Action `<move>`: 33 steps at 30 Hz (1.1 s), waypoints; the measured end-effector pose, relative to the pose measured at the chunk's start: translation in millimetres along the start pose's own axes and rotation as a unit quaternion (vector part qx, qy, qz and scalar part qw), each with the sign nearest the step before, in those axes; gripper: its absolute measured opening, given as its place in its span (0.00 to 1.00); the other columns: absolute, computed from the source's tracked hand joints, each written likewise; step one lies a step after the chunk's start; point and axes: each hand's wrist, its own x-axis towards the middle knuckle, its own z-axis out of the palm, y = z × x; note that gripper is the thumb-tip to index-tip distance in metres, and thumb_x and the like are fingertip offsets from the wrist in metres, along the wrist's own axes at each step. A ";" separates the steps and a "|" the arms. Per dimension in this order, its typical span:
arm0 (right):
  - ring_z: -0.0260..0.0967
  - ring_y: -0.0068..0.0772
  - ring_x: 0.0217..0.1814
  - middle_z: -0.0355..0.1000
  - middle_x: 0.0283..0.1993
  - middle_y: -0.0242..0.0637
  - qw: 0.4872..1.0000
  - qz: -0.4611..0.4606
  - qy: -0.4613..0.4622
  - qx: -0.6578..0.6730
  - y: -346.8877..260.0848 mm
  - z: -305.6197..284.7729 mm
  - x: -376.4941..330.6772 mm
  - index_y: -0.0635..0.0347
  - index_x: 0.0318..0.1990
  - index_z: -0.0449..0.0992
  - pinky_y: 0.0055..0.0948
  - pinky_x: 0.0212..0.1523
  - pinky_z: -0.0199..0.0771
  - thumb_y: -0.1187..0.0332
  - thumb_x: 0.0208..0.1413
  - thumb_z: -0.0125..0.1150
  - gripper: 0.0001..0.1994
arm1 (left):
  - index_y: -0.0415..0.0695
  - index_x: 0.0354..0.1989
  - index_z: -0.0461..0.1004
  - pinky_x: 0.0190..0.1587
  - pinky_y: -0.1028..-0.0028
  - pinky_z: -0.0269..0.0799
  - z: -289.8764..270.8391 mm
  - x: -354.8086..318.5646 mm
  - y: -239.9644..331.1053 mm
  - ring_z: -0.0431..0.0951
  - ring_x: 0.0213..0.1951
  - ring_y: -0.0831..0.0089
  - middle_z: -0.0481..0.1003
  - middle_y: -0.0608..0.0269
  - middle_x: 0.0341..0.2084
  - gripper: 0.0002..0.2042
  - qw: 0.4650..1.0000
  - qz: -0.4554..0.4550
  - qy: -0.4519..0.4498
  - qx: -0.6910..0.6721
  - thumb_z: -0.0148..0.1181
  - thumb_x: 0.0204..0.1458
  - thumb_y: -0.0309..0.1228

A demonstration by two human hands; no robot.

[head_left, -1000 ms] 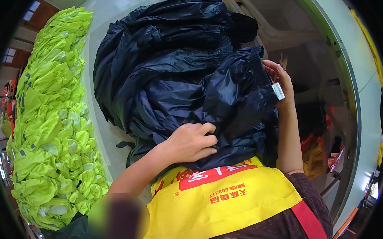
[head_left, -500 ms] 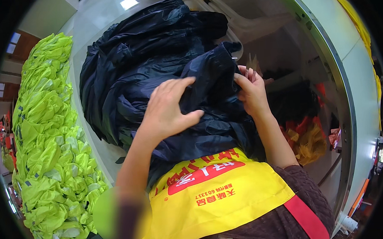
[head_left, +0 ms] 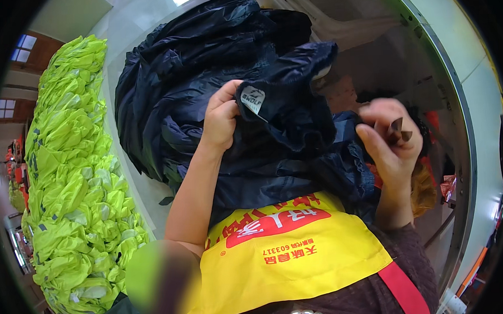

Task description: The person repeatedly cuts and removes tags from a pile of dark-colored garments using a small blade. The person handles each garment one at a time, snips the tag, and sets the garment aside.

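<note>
We see the left hand (head_left: 220,118) clenched on a fold of the dark jacket (head_left: 286,108), its fingers pinching the cloth just beside a small grey label (head_left: 253,99) sewn into the jacket; the label faces up, touching the thumb side of that hand; the jacket is lifted off the pile (head_left: 197,64) of similar dark garments, which lies behind and to the left of it on the pale table (head_left: 134,179); the jacket's lower folds hang down to the yellow apron (head_left: 290,262) at the person's chest.

The right hand (head_left: 390,145) is to the right of the jacket, fingers curled around a small dark tool (head_left: 397,131) whose pointed tips stick up between thumb and forefinger; the hand is blurred, and we cannot tell whether it touches the jacket's edge; it sits apart from the label.

Left of the pile, along the far side of the table from the jacket, runs a long heap of bright yellow-green vests (head_left: 73,187); right of the jacket, below the table's rim, are red and orange items (head_left: 427,188), too dim to tell apart.
</note>
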 end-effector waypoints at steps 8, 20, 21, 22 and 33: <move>0.69 0.24 0.27 0.72 0.27 0.36 0.943 0.010 -0.305 -0.134 22.1 27.0 79.0 0.63 0.38 0.74 0.20 0.26 0.68 0.72 0.48 0.63 0.10 | 0.38 0.41 0.71 0.42 0.80 0.67 2.0 -14.4 11.5 0.73 0.37 0.76 0.73 0.63 0.34 0.17 0.995 -0.072 -0.012 0.074 0.39 0.42 0.18; 0.68 0.30 0.25 0.71 0.23 0.38 0.953 -0.119 -0.202 -0.193 -14.3 32.2 74.4 0.63 0.35 0.75 0.24 0.29 0.69 0.70 0.44 0.66 0.10 | 0.35 0.44 0.72 0.34 0.85 0.66 68.1 -45.6 80.4 0.70 0.30 0.86 0.72 0.70 0.29 0.12 0.928 -0.027 -0.001 0.371 0.57 0.50 0.25; 0.66 0.25 0.26 0.70 0.23 0.36 0.947 -0.137 -0.197 -0.214 -9.6 32.2 71.9 0.65 0.36 0.74 0.22 0.30 0.68 0.72 0.44 0.66 0.11 | 0.35 0.44 0.72 0.34 0.85 0.66 58.5 -48.8 78.6 0.70 0.29 0.86 0.72 0.70 0.29 0.12 0.945 -0.045 -0.008 0.323 0.55 0.52 0.25; 0.65 0.24 0.25 0.69 0.22 0.34 0.952 -0.120 -0.211 -0.187 -3.1 30.8 69.6 0.64 0.35 0.74 0.22 0.29 0.67 0.71 0.45 0.66 0.11 | 0.34 0.44 0.72 0.33 0.86 0.66 51.8 -51.7 78.9 0.70 0.28 0.86 0.72 0.71 0.29 0.12 0.960 -0.064 -0.015 0.273 0.52 0.53 0.25; 0.51 0.16 0.22 0.56 0.18 0.27 0.962 -0.034 -0.260 -0.072 -0.6 53.3 76.7 0.63 0.27 0.69 0.20 0.22 0.54 0.66 0.49 0.65 0.12 | 0.35 0.42 0.72 0.40 0.80 0.70 39.4 -71.9 46.4 0.74 0.35 0.82 0.75 0.66 0.34 0.15 0.932 -0.240 -0.076 0.262 0.49 0.43 0.18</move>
